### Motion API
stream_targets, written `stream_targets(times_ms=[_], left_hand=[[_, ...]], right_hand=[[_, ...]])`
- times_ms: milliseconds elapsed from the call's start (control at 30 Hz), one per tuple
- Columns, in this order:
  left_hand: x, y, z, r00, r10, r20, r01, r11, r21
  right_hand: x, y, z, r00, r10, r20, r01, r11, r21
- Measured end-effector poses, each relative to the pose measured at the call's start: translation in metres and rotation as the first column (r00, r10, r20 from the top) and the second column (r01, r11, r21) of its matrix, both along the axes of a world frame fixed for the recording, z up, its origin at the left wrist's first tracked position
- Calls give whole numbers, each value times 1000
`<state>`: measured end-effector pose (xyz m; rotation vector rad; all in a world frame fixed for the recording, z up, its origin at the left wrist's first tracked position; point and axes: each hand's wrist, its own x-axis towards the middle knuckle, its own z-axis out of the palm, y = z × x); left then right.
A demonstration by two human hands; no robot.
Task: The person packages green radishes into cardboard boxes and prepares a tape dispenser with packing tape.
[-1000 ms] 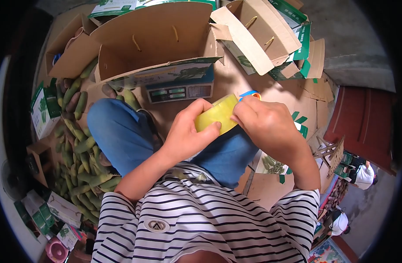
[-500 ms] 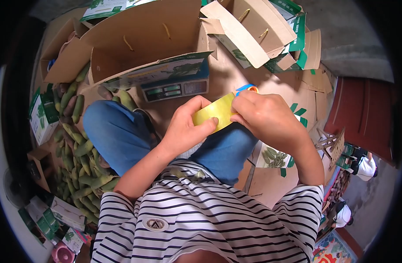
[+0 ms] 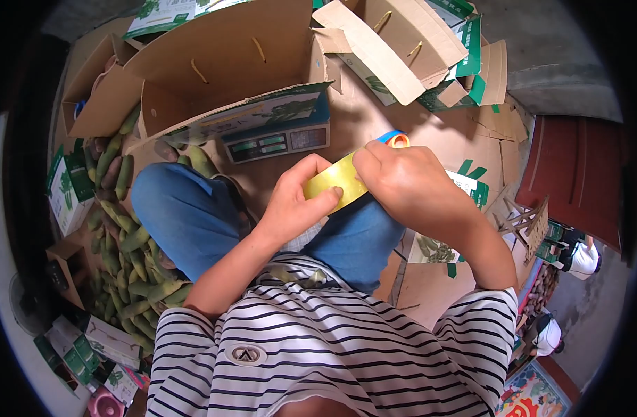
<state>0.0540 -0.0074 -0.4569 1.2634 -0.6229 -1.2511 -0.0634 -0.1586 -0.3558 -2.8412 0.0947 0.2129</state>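
My left hand is closed round a wide roll of yellow tape, thumb pressed on its outer face and fingers behind it. My right hand has its fingers curled in against the right end of the roll, hiding that part of it. Both hands are above my crossed legs in blue jeans. Just past my right knuckles shows a blue-and-orange loop, partly hidden by the hand.
A large open cardboard box sits on a digital scale ahead. Another open carton stands at front right. Many green, elongated vegetables are heaped at my left. Two people are at far right.
My right hand has shifted slightly left along the roll, showing more of the blue-and-orange loop. My left hand keeps its hold, almost in the same place.
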Motion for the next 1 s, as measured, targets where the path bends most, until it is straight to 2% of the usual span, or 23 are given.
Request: stream_targets(times_ms=[167,267,300,367,467,700,867,1000], left_hand=[[5,-2,2,995,3,-95,-1,1000,15],[8,-2,3,991,-4,-137,9,999,36],[7,-1,3,988,-7,-155,14,999,43],[5,-1,3,993,-2,-121,8,999,49],[1,-1,0,998,6,-67,-4,1000,26],[-2,-1,0,997,5,74,-6,1000,14],[-6,0,-3,997,38,-69,-35,998,45],[2,1,-2,998,27,-57,-23,997,69]], right_hand=[[1,-13,-12,997,-32,70,22,989,145],[-1,-10,-9,998,-53,45,44,982,182],[-1,-8,-7,999,-45,27,40,989,146],[0,-4,-2,999,-32,-13,32,997,72],[4,-3,5,998,0,-57,3,999,50],[4,-4,2,999,44,-21,-42,996,74],[2,2,-13,998,-65,-15,66,997,46],[-4,-12,-20,995,-96,25,89,978,189]])
